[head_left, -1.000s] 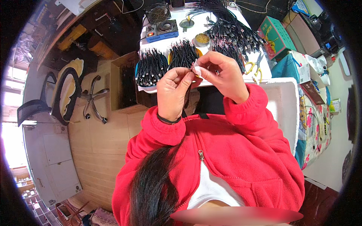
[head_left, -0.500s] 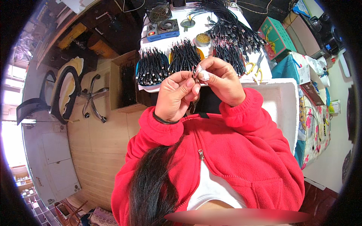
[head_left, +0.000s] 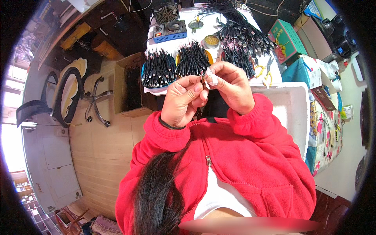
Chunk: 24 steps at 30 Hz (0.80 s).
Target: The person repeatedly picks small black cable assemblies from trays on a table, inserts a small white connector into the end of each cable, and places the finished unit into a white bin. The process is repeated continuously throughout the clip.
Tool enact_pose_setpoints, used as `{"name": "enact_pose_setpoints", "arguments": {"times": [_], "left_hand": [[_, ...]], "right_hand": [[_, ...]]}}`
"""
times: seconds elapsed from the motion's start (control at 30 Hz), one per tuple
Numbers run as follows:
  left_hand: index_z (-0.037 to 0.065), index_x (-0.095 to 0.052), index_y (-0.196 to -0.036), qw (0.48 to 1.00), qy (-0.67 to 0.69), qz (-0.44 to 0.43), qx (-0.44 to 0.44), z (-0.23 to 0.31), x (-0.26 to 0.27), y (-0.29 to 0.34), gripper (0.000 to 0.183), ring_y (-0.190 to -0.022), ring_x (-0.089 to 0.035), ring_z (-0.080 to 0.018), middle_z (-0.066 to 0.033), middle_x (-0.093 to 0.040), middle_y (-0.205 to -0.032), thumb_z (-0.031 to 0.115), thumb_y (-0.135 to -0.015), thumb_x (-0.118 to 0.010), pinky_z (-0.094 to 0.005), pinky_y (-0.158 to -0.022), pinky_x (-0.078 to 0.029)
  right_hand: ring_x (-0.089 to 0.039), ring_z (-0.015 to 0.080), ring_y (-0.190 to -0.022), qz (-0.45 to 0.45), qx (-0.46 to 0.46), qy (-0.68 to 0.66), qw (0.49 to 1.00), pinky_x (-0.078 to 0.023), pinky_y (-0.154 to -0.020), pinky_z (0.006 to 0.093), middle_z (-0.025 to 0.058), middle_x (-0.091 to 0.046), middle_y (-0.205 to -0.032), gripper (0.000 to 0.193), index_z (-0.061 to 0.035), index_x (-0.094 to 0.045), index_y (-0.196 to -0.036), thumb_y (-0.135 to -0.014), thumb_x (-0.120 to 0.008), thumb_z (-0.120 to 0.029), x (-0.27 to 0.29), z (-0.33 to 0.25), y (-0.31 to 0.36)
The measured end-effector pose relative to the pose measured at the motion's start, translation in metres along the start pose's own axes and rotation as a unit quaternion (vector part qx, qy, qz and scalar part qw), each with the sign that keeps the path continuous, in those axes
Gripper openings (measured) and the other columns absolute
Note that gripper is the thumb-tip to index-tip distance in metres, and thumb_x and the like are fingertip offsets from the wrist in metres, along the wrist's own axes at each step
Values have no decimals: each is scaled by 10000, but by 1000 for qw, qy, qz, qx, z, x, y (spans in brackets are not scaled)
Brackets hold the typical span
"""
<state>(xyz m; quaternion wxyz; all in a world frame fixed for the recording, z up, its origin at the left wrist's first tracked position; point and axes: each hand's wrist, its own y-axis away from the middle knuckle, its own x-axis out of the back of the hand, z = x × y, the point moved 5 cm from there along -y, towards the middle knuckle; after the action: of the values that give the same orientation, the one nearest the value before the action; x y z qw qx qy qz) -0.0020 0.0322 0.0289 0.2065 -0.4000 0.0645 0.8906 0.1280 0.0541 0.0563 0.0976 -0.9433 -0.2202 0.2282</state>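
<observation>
My left hand (head_left: 181, 98) is closed, thumb against fingers, around a thin dark cable (head_left: 199, 112) whose lower part hangs below the fingers. Its upper end is mostly hidden between my fingertips. My right hand (head_left: 236, 89) meets it in front of my chest, pinching a small crumpled white piece (head_left: 212, 79) that looks like paper or tape. That white piece touches the cable's end. Just beyond my hands stand bundles of short black cables: a left bundle (head_left: 158, 69), a middle bundle (head_left: 192, 59) and a right bundle (head_left: 237, 58), with metal plugs and reddish wire ends.
A blue heating unit (head_left: 170, 36) with a lit switch stands at the back left, beside a fan (head_left: 166, 14). Near a round tin (head_left: 211, 40) lies a large cable heap (head_left: 244, 35). Yellow-handled scissors (head_left: 268, 74) lie at right. A white foam box (head_left: 291, 102) borders my right arm.
Both hands stay in nearly the same place. The white piece in my right fingers has shifted and shows more of itself. My right fingertips have moved slightly.
</observation>
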Motion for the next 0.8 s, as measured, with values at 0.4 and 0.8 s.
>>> {"name": "enact_pose_setpoints", "arguments": {"times": [0.4,0.8], "left_hand": [[50,-600,-951,999,13,-24,24,-8,-4,9,75,-592,-494,-108,-74,-626,-768,105,-900,-607,-241,-557,-395],[-38,-651,-1071,897,-426,33,-111,-2,-11,6,193,-648,-534,-54,-92,-693,-841,37,-897,-614,-183,-565,-415]], "right_hand": [[-604,79,-797,-14,-36,0,999,-495,-729,218,17,-633,-887,130,5,-592,-986,-913,-613,-101,-4,-7,14],[-591,102,-723,11,-165,-144,976,-472,-650,215,12,-605,-831,114,-28,-563,-976,-879,-601,-76,30,22,17]]}}
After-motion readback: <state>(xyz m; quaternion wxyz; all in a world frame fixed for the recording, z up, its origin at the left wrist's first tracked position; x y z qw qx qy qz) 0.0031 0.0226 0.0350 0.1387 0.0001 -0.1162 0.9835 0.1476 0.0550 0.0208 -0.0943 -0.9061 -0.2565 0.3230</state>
